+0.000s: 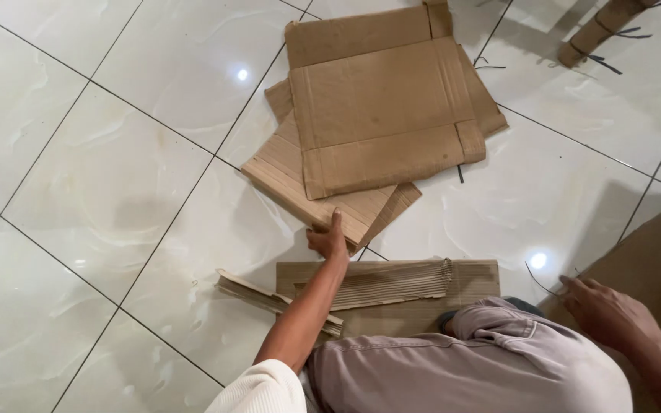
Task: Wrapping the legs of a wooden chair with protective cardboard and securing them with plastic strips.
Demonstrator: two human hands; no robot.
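Note:
A stack of flattened brown cardboard sheets lies on the white tiled floor ahead of me. My left hand reaches forward and touches the near edge of the lowest sheet in that stack, thumb on top. A torn corrugated cardboard piece lies just in front of my bent knee. My right hand rests with fingers spread on a large brown cardboard sheet at the right and holds nothing.
A narrow cardboard strip lies left of my forearm. Another cardboard piece with thin dark strands sits at the top right. A thin dark strand curls near my right hand. Glossy tiles reflect ceiling lights.

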